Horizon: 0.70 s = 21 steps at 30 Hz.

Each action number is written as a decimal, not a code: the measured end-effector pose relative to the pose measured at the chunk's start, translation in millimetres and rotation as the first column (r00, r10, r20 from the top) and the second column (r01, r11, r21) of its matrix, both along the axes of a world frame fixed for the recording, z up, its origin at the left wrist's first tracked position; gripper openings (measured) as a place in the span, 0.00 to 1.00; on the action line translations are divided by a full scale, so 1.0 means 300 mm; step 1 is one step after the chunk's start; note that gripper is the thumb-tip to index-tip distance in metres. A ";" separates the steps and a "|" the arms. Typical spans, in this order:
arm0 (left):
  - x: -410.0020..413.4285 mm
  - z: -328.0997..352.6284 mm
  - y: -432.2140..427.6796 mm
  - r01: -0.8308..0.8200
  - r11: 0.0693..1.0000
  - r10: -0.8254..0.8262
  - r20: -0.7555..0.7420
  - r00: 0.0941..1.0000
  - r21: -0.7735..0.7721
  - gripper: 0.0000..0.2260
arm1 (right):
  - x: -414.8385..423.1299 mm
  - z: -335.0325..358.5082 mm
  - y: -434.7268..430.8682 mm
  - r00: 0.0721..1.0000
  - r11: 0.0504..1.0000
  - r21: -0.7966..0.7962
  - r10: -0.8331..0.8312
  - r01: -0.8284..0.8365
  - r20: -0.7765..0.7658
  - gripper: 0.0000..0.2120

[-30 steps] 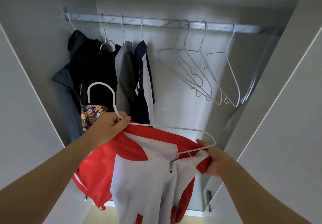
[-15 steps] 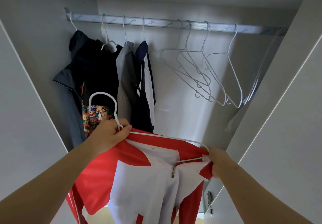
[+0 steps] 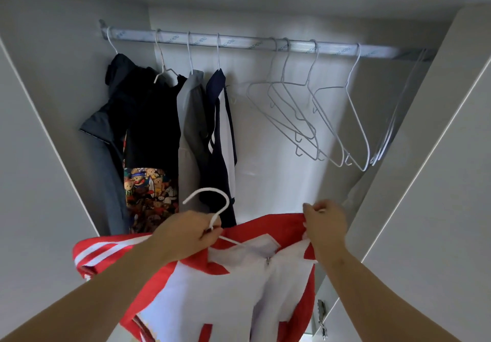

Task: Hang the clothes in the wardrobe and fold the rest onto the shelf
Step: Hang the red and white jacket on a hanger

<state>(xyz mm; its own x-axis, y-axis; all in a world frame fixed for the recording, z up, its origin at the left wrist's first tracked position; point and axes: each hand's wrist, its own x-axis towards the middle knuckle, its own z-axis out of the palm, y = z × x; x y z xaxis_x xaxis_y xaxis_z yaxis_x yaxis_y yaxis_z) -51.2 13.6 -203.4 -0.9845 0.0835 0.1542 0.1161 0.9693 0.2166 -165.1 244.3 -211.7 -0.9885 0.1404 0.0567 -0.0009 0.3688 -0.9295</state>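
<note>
The left hand (image 3: 190,231) grips the neck of a white hanger (image 3: 212,210) inside a red and white jacket (image 3: 239,283). The right hand (image 3: 325,224) pinches the jacket's shoulder. Behind, dark clothes (image 3: 154,118) and bare hangers (image 3: 313,118) hang from the rail (image 3: 239,42).

Open along the rail (image 3: 244,43) between the navy-and-white top (image 3: 221,129) and the empty wire hangers (image 3: 305,118); blocked leftward by dark hung clothes (image 3: 148,118), rightward by more hangers (image 3: 393,118) beside the door (image 3: 438,182).
</note>
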 end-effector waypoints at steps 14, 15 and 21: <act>-0.049 0.096 0.030 -0.041 0.837 0.212 -0.254 0.944 0.546 0.13 | 0.055 0.080 -0.008 0.942 0.949 0.308 0.156 -0.060 -0.296 0.05; -0.045 0.103 0.032 -0.022 0.837 0.190 -0.252 0.949 0.546 0.13 | 0.051 0.085 -0.001 0.934 0.903 0.428 0.184 -0.038 -0.306 0.09; -0.063 0.145 0.078 0.044 0.860 0.094 -0.242 0.966 0.509 0.09 | 0.070 0.087 -0.029 0.897 0.711 0.610 0.441 -0.350 0.001 0.25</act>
